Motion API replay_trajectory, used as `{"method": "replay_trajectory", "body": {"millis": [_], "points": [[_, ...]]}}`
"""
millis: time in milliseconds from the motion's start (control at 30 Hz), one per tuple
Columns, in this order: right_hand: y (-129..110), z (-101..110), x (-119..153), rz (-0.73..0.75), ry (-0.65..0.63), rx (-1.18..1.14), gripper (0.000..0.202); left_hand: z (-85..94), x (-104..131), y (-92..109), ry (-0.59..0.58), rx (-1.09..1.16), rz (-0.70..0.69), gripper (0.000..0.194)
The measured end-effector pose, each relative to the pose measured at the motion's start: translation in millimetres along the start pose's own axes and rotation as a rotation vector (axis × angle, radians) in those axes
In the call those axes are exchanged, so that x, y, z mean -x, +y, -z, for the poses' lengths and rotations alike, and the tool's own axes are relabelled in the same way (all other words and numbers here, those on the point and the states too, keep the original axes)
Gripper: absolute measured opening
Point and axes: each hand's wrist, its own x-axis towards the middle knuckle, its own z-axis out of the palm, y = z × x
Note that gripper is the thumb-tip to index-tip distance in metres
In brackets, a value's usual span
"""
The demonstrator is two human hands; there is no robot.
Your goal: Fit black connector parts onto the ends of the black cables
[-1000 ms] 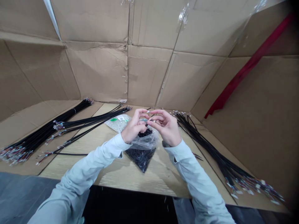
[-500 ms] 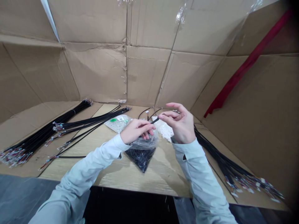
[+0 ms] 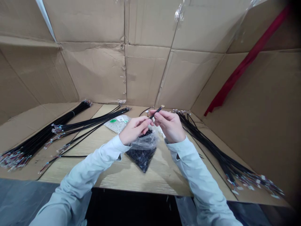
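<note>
Between my hands, above the open bag, a black cable (image 3: 159,109) slants up to the right, thin wire ends showing at its tip. My left hand (image 3: 134,129) pinches it lower down, thumb against fingers. My right hand (image 3: 171,126) grips it just to the right, thumb and forefinger closed around it near the tip. Below them sits a clear plastic bag (image 3: 142,157) full of small black pieces. Behind my left hand lies another clear bag (image 3: 116,124) of pale parts with a green label. My right hand mostly covers some white parts.
Bundles of black cables with coloured wire ends lie at the left (image 3: 54,127) and right (image 3: 209,146) of the wooden tabletop (image 3: 113,174). A tall cardboard wall (image 3: 145,75) surrounds the back and sides. A red strip (image 3: 246,62) hangs on the right side.
My right hand has moved left and down, closer to my left hand, and its raised fingers have closed in. The cable's tip now sticks out above the right fingers.
</note>
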Motion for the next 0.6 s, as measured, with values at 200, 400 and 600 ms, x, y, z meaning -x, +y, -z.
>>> {"method": "replay_trajectory", "body": {"millis": [200, 400, 600], "points": [[3.4, -4.4, -0.9, 0.026, 0.045, 0.089, 0.032, -1.0, -1.0, -7.3, -0.010, -0.082, -0.038, 0.035], [12.0, -13.3, -2.0, 0.107, 0.236, 0.164, 0.030, -4.2, 1.5, -10.3, 0.117, -0.333, -0.089, 0.033], [17.0, -17.6, -1.7, 0.104, 0.293, 0.169, 0.031, -7.3, 2.5, -8.9, 0.176, -0.470, -0.114, 0.030]]}}
